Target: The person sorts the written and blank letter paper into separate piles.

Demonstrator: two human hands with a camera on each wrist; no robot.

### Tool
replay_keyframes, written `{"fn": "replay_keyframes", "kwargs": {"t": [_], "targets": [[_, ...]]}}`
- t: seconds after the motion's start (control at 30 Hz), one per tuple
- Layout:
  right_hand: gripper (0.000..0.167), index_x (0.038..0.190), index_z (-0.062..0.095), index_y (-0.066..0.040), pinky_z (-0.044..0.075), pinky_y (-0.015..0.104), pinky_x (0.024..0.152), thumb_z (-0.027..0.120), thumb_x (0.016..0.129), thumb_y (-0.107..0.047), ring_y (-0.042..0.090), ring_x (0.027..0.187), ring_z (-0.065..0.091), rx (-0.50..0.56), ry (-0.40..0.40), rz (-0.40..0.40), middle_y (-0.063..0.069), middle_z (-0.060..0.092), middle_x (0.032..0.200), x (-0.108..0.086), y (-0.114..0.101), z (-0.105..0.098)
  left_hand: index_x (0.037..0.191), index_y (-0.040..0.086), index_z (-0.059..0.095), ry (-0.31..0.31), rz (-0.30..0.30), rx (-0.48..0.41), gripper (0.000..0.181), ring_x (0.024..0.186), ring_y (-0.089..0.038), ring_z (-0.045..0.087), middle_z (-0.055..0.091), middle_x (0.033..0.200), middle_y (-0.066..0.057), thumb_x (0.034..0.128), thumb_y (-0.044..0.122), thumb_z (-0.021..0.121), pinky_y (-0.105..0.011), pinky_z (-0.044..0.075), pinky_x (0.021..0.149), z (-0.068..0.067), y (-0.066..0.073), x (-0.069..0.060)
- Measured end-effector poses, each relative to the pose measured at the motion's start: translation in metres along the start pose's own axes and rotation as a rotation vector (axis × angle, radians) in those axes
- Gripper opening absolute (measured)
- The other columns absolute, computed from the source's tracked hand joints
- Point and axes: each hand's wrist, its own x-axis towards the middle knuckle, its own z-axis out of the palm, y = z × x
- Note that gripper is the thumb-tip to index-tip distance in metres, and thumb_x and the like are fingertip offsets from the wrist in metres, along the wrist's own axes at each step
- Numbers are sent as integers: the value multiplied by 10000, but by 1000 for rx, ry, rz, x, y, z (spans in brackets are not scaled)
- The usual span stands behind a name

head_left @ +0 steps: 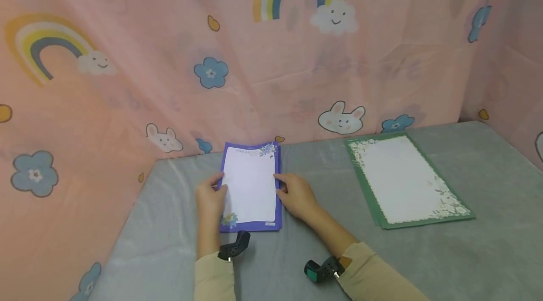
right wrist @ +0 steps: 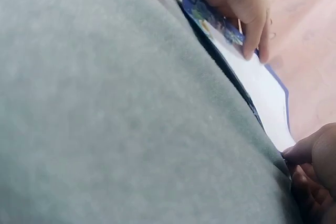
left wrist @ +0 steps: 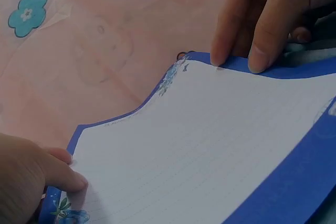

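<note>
A stack of purple-bordered stationery paper (head_left: 249, 185) with printed flowers at its corners lies on the grey-covered table. My left hand (head_left: 210, 199) grips its left edge, thumb on top of the white middle. On the opposite edge, my right hand (head_left: 299, 195) pinches the border between thumb and fingers. The top sheet (left wrist: 168, 129) bows upward in a wave along its far edge in the left wrist view. From the right wrist view, the right hand (right wrist: 317, 166) has its thumb at the sheet's edge and curled fingers below.
Green-bordered paper (head_left: 407, 178) with white flowers lies to the right, its sheets slightly fanned. The grey cloth (head_left: 169, 244) covers the table. A pink patterned curtain (head_left: 275, 55) hangs behind the table's far edge and on both sides.
</note>
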Motion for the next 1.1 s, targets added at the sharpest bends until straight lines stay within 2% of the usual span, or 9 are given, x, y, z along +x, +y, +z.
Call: {"fn": "replay_keyframes", "kwargs": {"t": [0.23,0.43,0.57,0.7,0.9,1.1], "targets": [[379,1290,687,-51,357,236,601,708,913,-86,113,672,473,-52,21,-30,11,559,769,2,0,-1,1332,69,658,-16,24,48,375,1152,-353,622,607,1417,-194,962,49,602,-474,521,972,5,-4,2],[382,1287,691,-57,364,229,600,718,907,-92,106,679,485,-72,18,-20,21,585,802,1,-2,-1,1326,73,664,-15,70,151,387,1356,-401,535,587,1438,-205,942,56,613,-533,422,1130,8,-10,3],[392,1285,694,-61,410,239,644,738,899,-115,98,731,532,-80,26,1,83,694,1077,1,-2,0,1313,71,672,8,104,212,373,1372,-393,521,601,1423,-195,944,69,616,-528,398,1152,10,-11,3],[410,1281,690,-44,460,271,701,751,891,-152,107,804,583,-85,37,13,114,648,1355,1,-1,0,1305,59,675,23,108,234,359,1365,-393,523,605,1412,-201,950,75,622,-531,393,1154,12,-12,3],[404,1256,707,-44,493,305,737,750,893,-216,114,817,596,-110,35,1,90,676,1331,1,-1,0,1308,58,670,13,89,281,354,1362,-399,496,588,1414,-207,962,110,621,-549,376,1153,13,-11,2],[378,1227,724,-51,474,277,691,750,891,-222,105,794,587,-108,37,-17,91,692,1293,0,1,3,1311,48,666,-8,80,285,376,1374,-408,467,562,1435,-208,949,147,647,-566,364,1155,11,-12,0]]}}
